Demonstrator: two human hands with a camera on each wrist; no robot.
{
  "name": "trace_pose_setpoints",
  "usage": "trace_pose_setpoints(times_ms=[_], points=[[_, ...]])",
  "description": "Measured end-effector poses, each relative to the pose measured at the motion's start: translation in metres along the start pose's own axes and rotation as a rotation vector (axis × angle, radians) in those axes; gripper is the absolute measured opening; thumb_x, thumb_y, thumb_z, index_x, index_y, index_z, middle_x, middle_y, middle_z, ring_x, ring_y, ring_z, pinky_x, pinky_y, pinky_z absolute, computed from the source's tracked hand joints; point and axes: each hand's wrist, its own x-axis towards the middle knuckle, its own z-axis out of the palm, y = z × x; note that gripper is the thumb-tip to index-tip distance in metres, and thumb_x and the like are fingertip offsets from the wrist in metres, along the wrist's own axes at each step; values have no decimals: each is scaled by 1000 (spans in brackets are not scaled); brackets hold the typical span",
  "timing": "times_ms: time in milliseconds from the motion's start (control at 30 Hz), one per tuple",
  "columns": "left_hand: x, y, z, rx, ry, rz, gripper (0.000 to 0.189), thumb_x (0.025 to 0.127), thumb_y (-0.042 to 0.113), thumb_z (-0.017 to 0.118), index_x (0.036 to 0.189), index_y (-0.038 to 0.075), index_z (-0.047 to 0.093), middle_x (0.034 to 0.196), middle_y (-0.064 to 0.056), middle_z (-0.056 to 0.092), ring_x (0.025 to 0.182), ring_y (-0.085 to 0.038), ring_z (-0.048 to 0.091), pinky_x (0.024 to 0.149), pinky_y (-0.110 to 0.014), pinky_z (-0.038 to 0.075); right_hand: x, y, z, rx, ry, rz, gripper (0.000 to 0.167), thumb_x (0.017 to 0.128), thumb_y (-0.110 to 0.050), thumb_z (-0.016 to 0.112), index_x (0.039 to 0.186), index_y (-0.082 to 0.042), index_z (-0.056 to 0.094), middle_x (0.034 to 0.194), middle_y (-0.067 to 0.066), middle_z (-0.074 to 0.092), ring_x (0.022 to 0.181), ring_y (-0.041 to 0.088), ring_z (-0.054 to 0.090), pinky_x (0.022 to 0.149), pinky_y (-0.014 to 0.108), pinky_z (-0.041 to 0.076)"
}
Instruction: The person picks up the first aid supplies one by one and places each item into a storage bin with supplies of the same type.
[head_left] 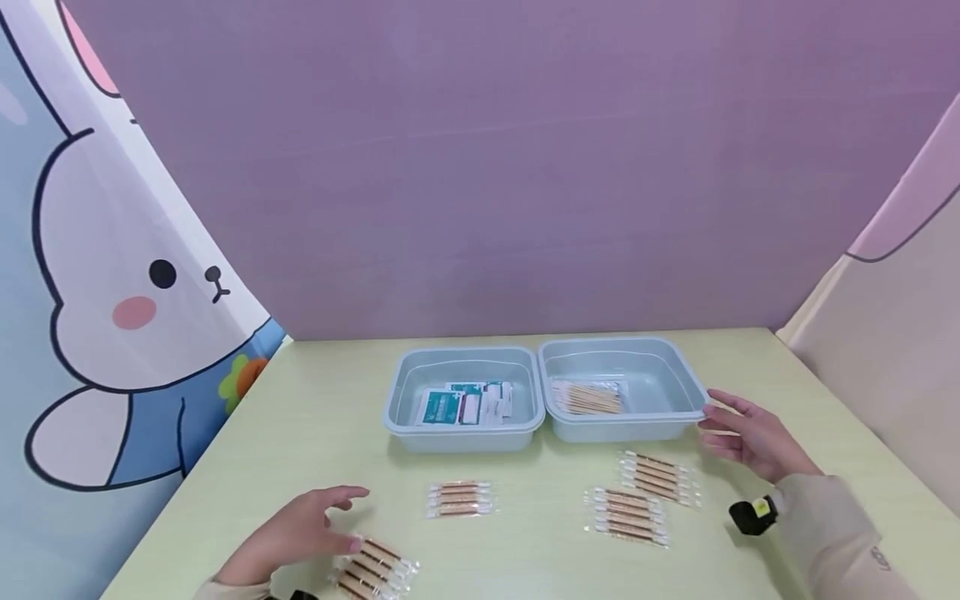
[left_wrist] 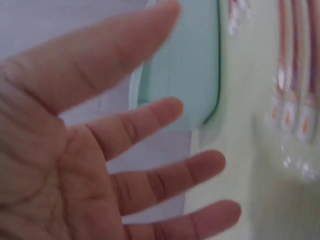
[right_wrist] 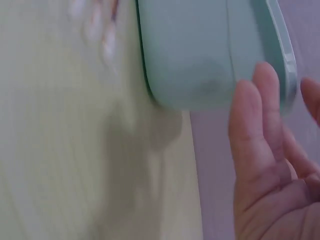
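My right hand [head_left: 757, 437] is at the right front corner of the right blue tray [head_left: 622, 430], fingertips right at the rim. In the right wrist view its fingers [right_wrist: 247, 115] are extended and the thumb stands apart. My left hand [head_left: 296, 533] hovers at the front left with fingers spread and nothing held. Just beside it lies a clear pack of brown-stemmed cotton swabs [head_left: 375, 568]. Similar swab packs lie in front of the trays: one at the middle [head_left: 461, 499] and two at the right [head_left: 628, 517].
The left blue tray [head_left: 465, 440] holds several green-and-white packets [head_left: 442, 407] and stands against the right tray. Inside the right tray is a bag of wooden cotton swabs [head_left: 590, 398]. A purple backdrop [head_left: 525, 183] rises behind the table [head_left: 330, 417].
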Motion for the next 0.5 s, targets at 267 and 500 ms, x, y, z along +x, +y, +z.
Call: trace_pose_setpoints(times_ms=[267, 500], points=[[5, -12, 7, 288, 69, -90, 67, 61, 33, 88, 118, 10, 61, 98, -11, 56, 85, -28, 56, 70, -51, 47, 3, 12, 9, 333, -55, -91, 31, 98, -1, 51, 103, -26, 68, 82, 13, 70, 76, 21, 71, 70, 30, 55], [11, -7, 8, 321, 31, -106, 49, 64, 27, 87, 101, 12, 59, 95, -6, 61, 78, -24, 54, 67, -44, 46, 8, 19, 10, 502, -148, -148, 39, 98, 5, 44, 106, -21, 73, 82, 17, 68, 77, 24, 71, 74, 31, 55]])
